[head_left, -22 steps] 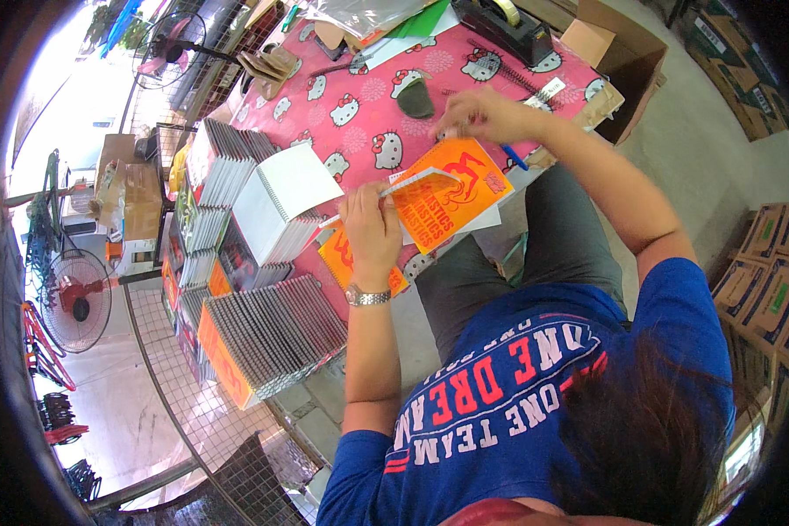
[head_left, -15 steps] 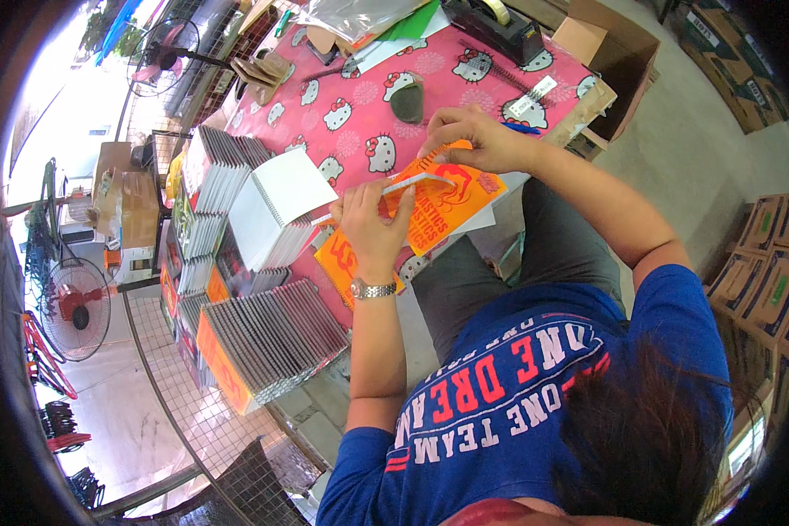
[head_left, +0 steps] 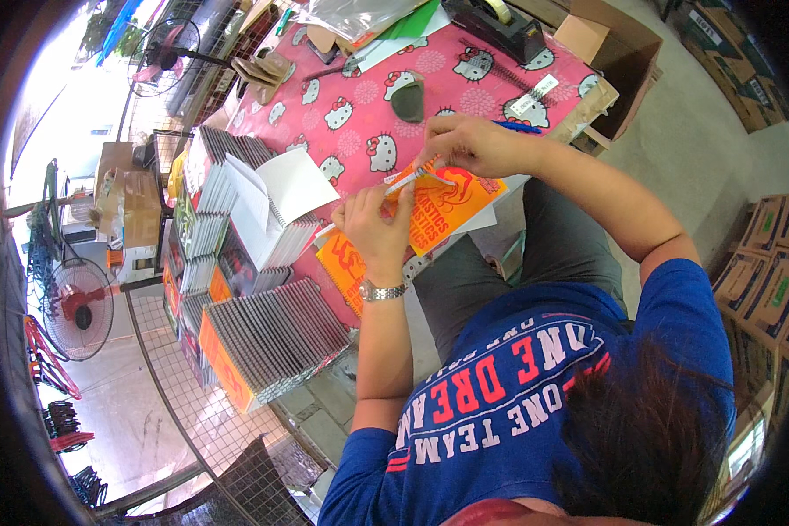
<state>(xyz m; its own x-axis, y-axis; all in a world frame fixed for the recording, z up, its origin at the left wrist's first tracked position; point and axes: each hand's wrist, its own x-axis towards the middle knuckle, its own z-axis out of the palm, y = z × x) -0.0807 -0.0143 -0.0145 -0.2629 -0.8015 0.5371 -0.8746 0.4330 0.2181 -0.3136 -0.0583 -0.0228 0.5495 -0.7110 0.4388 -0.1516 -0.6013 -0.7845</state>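
An orange spiral notebook [head_left: 454, 207] lies spread open near the table's front edge, with one orange side below my left hand and the other reaching right. My left hand [head_left: 379, 221], a metal watch on its wrist, is closed on the notebook's bound edge. My right hand [head_left: 473, 145] pinches the upper end of that same edge, fingertips pressed together. Part of the binding is hidden under my fingers. To the left of my left hand, a stack of white-paged notebooks [head_left: 294, 186] has its top one open, a page standing up.
The pink patterned tabletop [head_left: 359, 131] carries a dark oval object [head_left: 408, 101], loose black coils [head_left: 500, 74] and a tape dispenser [head_left: 504, 31]. Spiral notebook stacks [head_left: 272, 337] line its left side. An open carton [head_left: 618, 66] stands at the right, beyond the corner.
My right hand has shifted slightly down and left along the notebook's bound edge. On the stack at the left, a white page has lifted. My left hand has barely moved.
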